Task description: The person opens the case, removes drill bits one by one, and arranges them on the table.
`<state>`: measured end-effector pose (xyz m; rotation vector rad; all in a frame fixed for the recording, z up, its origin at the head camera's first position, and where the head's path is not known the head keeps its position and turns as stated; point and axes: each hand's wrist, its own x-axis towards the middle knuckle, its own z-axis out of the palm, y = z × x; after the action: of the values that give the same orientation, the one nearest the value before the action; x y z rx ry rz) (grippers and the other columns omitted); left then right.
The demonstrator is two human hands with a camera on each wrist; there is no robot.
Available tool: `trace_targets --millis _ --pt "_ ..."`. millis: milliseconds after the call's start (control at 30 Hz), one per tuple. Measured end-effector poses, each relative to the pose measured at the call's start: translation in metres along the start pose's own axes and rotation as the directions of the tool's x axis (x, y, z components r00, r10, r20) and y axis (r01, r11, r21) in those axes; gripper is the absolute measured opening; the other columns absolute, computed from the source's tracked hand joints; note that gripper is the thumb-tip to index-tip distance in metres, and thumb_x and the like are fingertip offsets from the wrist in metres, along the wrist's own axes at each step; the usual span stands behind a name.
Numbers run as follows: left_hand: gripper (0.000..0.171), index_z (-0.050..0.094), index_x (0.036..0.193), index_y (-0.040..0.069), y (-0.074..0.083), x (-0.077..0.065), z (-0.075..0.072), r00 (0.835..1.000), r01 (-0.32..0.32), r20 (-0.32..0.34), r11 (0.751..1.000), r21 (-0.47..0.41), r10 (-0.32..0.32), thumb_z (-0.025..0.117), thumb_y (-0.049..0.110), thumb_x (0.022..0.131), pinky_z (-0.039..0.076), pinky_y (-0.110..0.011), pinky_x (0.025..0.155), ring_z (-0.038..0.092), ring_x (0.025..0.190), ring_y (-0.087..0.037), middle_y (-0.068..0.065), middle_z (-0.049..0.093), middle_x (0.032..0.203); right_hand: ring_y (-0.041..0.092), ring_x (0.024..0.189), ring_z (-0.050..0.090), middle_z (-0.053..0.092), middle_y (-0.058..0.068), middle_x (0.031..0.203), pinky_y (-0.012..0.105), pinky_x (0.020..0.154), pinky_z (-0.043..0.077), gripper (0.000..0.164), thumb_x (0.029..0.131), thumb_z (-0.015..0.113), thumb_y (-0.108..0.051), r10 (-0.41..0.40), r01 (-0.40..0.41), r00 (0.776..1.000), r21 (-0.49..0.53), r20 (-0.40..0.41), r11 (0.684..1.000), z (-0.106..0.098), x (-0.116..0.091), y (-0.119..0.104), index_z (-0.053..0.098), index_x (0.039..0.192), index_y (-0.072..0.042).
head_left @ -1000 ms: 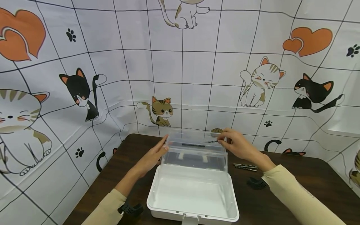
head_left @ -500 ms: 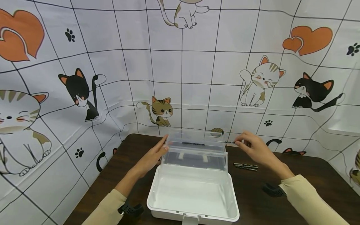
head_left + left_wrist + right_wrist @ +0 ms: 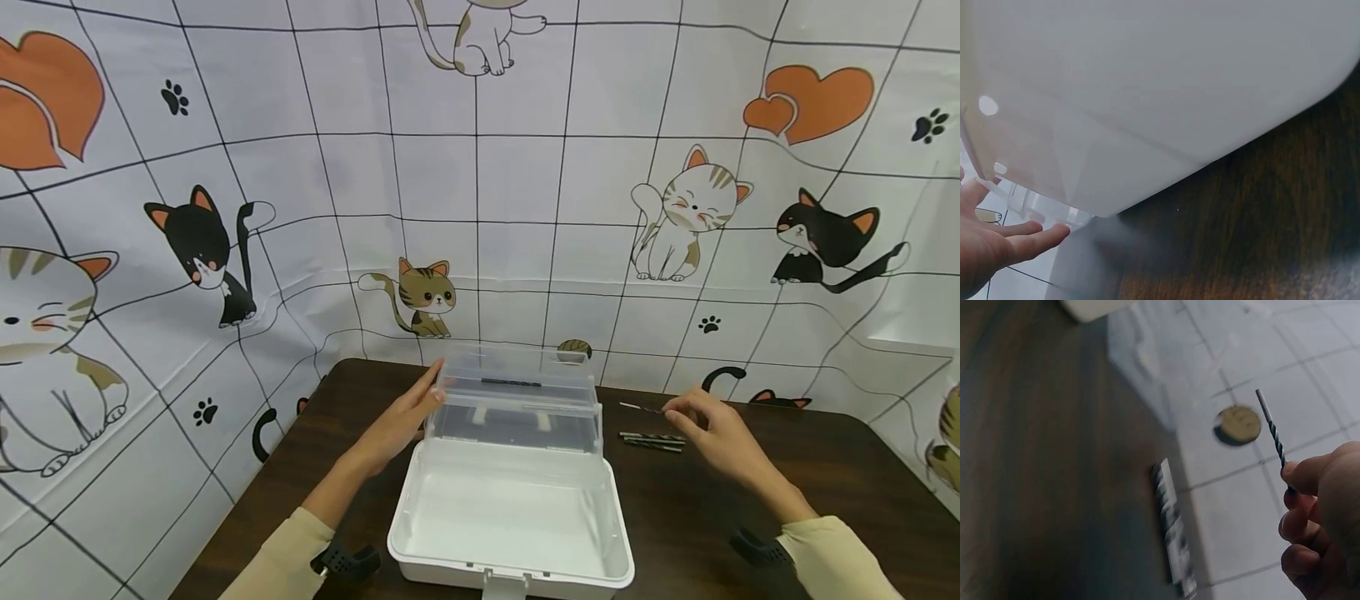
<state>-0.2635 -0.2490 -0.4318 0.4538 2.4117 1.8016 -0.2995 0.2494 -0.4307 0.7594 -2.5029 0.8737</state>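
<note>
A thin drill bit (image 3: pixel 1272 430) is pinched between thumb and fingertips of my right hand (image 3: pixel 716 431), its plain shank pointing away from the hand. Just left of that hand, several drill bits (image 3: pixel 651 442) lie side by side on the table. My left hand (image 3: pixel 400 421) rests at the left side of the raised clear lid (image 3: pixel 517 425) of a white plastic box (image 3: pixel 510 517); its fingers look extended in the left wrist view. Another dark drill bit (image 3: pixel 512 382) lies in the lid's upper compartment.
The box stands on a dark wooden table (image 3: pixel 705 533), its latch (image 3: pixel 506 585) hanging at the front. A white cloth with cat drawings (image 3: pixel 517 183) hangs behind and beside the table.
My right hand has moved right and down from the lid with the thin drill bit, coming over beside the other bits on the table. My left hand has stayed at the lid.
</note>
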Motion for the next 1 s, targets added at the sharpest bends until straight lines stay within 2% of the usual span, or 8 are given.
trace_targets --millis 233,433,700,1000 --pt "0.059 0.013 0.16 0.052 -0.004 -0.001 0.0 1.0 -0.01 -0.002 1.0 0.005 0.01 0.042 0.05 0.109 0.035 -0.071 0.103 0.026 0.148 -0.038 0.0 0.021 0.166 0.01 0.069 0.047 0.057 -0.007 0.087 0.028 0.056 0.039 0.006 0.1 0.069 -0.014 0.095 -0.095 0.994 -0.002 0.051 0.995 0.011 -0.026 0.028 0.074 0.103 -0.014" --pt "0.059 0.013 0.159 0.054 -0.002 -0.001 0.0 1.0 -0.005 0.002 1.0 -0.002 0.005 0.043 0.051 0.108 0.034 -0.071 0.103 0.026 0.148 -0.035 0.004 0.022 0.165 0.01 0.069 0.048 0.059 -0.008 0.09 0.027 0.057 0.041 0.005 0.099 0.07 -0.014 0.12 -0.121 0.989 0.009 0.081 0.993 0.017 -0.036 0.037 0.074 0.102 -0.015" --pt "0.059 0.013 0.159 0.054 0.001 0.0 0.001 1.0 -0.011 0.013 1.0 0.002 0.011 0.043 0.052 0.108 0.036 -0.069 0.104 0.028 0.148 -0.031 0.008 0.033 0.161 0.008 0.067 0.046 0.06 -0.007 0.091 0.027 0.057 0.039 0.006 0.096 0.073 -0.009 0.085 -0.084 0.994 -0.012 0.07 0.996 0.021 -0.036 0.037 0.074 0.099 -0.014" --pt "0.06 0.012 0.159 0.053 0.001 -0.002 0.0 1.0 -0.008 0.017 1.0 -0.006 0.008 0.043 0.053 0.108 0.035 -0.069 0.104 0.028 0.148 -0.031 0.009 0.033 0.161 0.003 0.068 0.045 0.06 -0.008 0.093 0.027 0.058 0.04 0.012 0.091 0.077 -0.003 -0.001 0.005 0.999 -0.073 0.044 0.997 0.028 -0.036 0.042 0.074 0.096 -0.014"
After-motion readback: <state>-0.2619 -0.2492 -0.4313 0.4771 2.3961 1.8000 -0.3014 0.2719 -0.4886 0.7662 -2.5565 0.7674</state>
